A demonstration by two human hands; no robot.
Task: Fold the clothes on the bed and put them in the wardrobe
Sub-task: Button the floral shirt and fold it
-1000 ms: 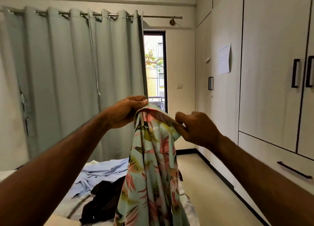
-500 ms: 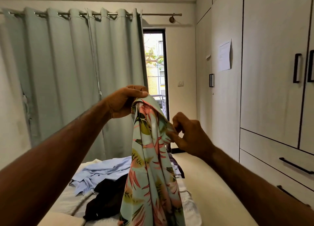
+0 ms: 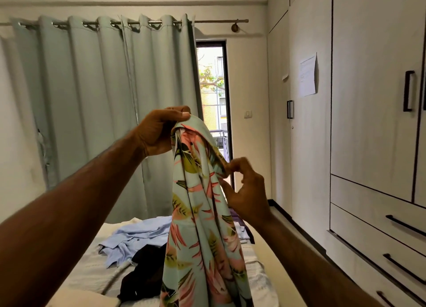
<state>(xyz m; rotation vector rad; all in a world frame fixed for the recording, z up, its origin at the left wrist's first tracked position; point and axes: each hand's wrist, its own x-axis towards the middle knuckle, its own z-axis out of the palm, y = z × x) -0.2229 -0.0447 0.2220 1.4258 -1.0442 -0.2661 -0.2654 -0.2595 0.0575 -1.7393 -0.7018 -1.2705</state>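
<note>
- Both bare forearms reached forward from the bottom corners of the view, towards the middle of the room.
- The floral shirt, pale mint with pink and olive leaves, hung in the air between the two hands, its lower part falling in front of the bed.
- The left hand was the higher one; its fingers curled over the top edge of the shirt and the thumb pressed the cloth against them.
- The right hand was lower and to the right, pinching a fold of the shirt's edge between thumb and forefinger, the other fingers loosely bent.
- On the bed below lay a dark garment and, beyond it, a crumpled light blue shirt, touching each other.
- The wardrobe ran along the right side, its doors closed, with drawers beneath and a sheet of paper stuck to one panel.
- At the far wall a grey-green curtain hung from a rod, beside a narrow glass door showing daylight.
</note>
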